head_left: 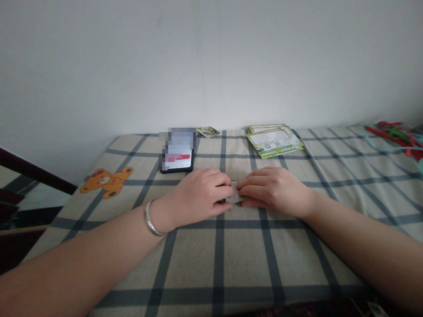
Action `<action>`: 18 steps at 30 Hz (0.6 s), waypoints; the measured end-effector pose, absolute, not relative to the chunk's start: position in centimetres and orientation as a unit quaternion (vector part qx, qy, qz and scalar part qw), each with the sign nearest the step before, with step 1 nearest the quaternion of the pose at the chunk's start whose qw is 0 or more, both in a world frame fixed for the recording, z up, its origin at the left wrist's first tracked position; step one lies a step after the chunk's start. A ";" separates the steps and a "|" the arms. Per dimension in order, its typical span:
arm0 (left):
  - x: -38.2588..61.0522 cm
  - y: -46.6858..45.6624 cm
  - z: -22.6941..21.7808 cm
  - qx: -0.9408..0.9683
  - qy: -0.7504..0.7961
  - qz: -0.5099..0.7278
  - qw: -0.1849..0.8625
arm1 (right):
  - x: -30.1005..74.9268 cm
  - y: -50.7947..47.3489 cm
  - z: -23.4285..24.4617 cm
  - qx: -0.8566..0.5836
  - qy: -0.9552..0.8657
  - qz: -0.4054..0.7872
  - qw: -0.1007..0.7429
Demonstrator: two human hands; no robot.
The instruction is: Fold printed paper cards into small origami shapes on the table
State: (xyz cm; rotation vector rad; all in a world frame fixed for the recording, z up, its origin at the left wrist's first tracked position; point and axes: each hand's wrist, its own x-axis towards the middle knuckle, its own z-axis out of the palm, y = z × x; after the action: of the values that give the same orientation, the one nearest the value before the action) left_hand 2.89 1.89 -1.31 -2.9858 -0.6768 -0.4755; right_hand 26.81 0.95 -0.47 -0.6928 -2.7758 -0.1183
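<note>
Between my two hands, low over the checked tablecloth, is a small printed piece of paper or card (234, 192), mostly covered by my fingers. My left hand (206, 189), with a silver bangle at the wrist, closes on its left side. On its right side my right hand (271, 189) grips with bent fingers. Beyond them at the back lies a stack of green-and-white printed cards (274, 141). A small folded piece of printed card (208, 131) rests by the wall.
A phone (178, 152) with a lit, partly blurred screen lies behind my left hand. An orange bear figure (107, 181) is on the tablecloth (194, 259) at left. Red and green strips (396, 136) lie at the far right. Dark wooden rail (39, 171) stands beyond the left edge.
</note>
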 end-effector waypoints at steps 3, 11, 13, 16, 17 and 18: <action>2.9 2.0 -1.4 -0.965 -0.210 -0.158 0.022 | 27.1 1.1 -0.3 -0.233 -0.964 -0.068 0.104; 2.5 2.8 -1.8 -0.967 -0.176 -0.186 0.014 | 27.4 1.0 0.3 -0.239 -0.963 -0.103 0.074; 2.5 2.8 -1.8 -0.964 -0.179 -0.198 0.006 | 27.4 1.1 0.2 -0.242 -0.962 -0.101 0.079; 2.5 2.8 -1.8 -0.960 -0.192 -0.206 -0.004 | 27.3 1.1 0.0 -0.266 -0.955 -0.089 0.099; 2.5 2.8 -1.8 -0.959 -0.194 -0.207 -0.006 | 27.2 1.2 -0.1 -0.273 -0.953 -0.083 0.103; 2.5 2.8 -1.8 -0.958 -0.196 -0.209 -0.008 | 27.2 1.2 -0.1 -0.278 -0.951 -0.076 0.108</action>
State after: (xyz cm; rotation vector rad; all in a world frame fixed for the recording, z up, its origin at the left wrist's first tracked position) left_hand 2.52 2.80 -1.81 -3.0253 -0.6192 -0.6585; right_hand 27.17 1.20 -0.13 -0.8183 -2.7991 -0.2250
